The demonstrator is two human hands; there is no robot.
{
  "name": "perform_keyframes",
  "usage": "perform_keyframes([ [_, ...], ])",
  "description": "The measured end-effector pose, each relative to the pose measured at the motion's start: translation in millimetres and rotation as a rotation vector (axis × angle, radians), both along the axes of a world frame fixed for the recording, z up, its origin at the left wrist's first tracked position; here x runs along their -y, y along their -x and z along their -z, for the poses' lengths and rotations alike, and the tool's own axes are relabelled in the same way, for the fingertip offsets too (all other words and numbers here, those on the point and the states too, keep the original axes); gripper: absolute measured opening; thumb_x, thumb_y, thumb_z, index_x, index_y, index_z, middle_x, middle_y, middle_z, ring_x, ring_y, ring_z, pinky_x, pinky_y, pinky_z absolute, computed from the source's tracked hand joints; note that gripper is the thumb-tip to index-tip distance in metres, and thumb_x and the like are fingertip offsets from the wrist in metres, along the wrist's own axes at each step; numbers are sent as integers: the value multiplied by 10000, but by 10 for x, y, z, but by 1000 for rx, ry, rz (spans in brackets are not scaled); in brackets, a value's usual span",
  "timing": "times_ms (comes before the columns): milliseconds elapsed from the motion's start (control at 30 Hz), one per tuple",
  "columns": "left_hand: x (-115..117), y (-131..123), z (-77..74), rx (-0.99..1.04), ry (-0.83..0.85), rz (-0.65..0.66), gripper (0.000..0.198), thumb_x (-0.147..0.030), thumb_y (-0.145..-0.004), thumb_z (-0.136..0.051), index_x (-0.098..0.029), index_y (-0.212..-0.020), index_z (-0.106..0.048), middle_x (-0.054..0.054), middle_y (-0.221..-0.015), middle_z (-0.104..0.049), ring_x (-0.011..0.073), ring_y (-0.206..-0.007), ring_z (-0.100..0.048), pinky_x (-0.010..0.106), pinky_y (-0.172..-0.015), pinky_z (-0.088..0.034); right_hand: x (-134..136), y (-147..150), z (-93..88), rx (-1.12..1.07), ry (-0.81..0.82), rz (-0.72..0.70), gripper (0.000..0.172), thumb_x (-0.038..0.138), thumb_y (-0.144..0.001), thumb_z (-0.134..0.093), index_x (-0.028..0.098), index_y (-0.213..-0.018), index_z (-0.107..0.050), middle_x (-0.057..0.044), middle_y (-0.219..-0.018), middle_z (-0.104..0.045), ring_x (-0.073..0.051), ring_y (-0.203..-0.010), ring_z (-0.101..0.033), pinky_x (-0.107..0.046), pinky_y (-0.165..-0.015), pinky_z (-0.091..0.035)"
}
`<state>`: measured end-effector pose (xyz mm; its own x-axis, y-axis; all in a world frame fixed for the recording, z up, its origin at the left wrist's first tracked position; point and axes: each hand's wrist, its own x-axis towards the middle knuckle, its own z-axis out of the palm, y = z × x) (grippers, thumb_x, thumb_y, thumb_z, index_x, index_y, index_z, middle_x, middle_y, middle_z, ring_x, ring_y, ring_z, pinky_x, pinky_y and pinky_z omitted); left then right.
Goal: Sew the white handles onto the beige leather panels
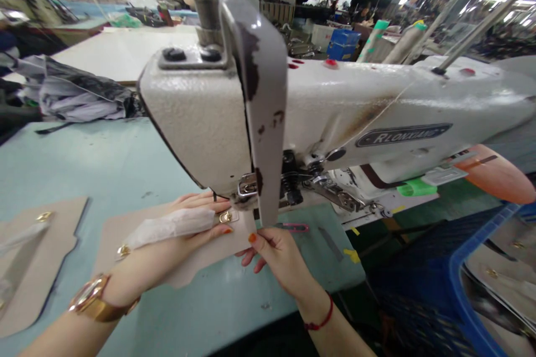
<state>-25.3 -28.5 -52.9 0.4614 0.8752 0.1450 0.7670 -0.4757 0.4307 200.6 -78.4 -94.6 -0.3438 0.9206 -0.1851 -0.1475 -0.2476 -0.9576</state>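
Note:
A beige bag panel (pixel 226 244) lies on the sewing machine's bed, its right end under the machine head. A handle in white wrapping (pixel 173 226) is fixed to it by gold-coloured metal fittings (pixel 225 216). My left hand (pixel 190 244) rests flat on the panel, thumb and fingers stretched out on either side of the wrapped handle. With my right hand (pixel 274 251) I pinch the panel's right edge, thumb on top and fingers curled below. The sewing machine (pixel 201 117) stands over the work; its needle and presser foot are mostly hidden behind the head.
Another beige panel (pixel 54 251) with a wrapped handle lies at the left of the green table (pixel 104 150). Small scissors or snips with a pink rim (pixel 295 227) lie beyond my right hand. A blue basket (pixel 456 256) holding more panels stands at the right. Dark-and-grey cloth (pixel 79 89) lies behind.

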Motion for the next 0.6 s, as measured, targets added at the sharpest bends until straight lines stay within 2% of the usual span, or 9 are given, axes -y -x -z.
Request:
perform_keyframes([
  [200, 28, -40, -78, -21, 25, -50, 474, -578, -848, -557, -266, -1192, -653, 47, -1217, -675, 288, -1162, -591, 476, -1034, -467, -8, -11, 10, -27, 44, -17, 467, 520, -895, -560, 80, -885, -713, -133, -868, -728, -130, -648, -666, -157, -485, -474],
  [333, 37, -39, -90, -19, 20, -71, 481, -583, -836, -570, -264, -1186, -656, 40, -1233, -670, 286, -1183, -582, 475, -1044, -465, 0, -2, 16, -22, 58, -8, 483, 540, -887, -559, 86, -884, -720, -136, -886, -731, -134, -653, -670, -160, -489, -474],
  [600, 29, -48, -83, -31, -20, 28, 468, -531, -879, -544, -224, -1221, -636, 55, -1231, -679, 287, -1233, -550, 479, -1081, -421, 28, 81, 94, 68, 17, 102, 496, 558, -875, -562, 101, -714, -667, -90, -679, -715, -105, -545, -630, -169, -510, -458],
])
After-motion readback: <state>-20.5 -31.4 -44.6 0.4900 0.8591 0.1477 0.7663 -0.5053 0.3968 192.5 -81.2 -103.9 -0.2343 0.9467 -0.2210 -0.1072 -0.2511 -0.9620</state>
